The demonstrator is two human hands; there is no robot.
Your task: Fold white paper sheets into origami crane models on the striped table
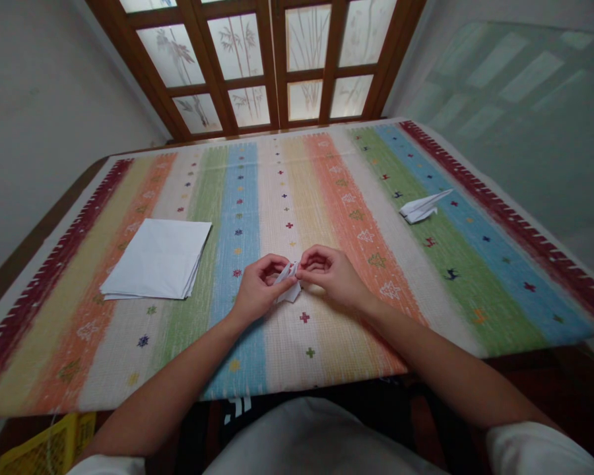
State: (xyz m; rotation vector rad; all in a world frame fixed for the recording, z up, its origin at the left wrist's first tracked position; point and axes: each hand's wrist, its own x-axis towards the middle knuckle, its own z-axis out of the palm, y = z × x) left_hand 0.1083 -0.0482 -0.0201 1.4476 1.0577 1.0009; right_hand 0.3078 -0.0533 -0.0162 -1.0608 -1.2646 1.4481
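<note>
Between my two hands, over the middle of the table near its front edge, is a small piece of folded white paper [289, 293]. My left hand [261, 284] is closed on its left side, thumb toward me. Thumb and fingertips of my right hand [330, 272] pinch its upper right edge. The fingers partly cover the paper, so its exact folded shape cannot be made out. Left of my hands lies a stack of white paper sheets [158, 258], slightly fanned. A finished-looking folded paper figure [422, 207], pointed at one end, rests far to the right.
A striped, patterned tablecloth [237, 264] covers the table. Behind its far edge stand wooden doors [274, 66] with frosted panes. A glass panel [515, 125] leans at the right wall. A yellow plastic basket [49, 445] sits below the front left corner.
</note>
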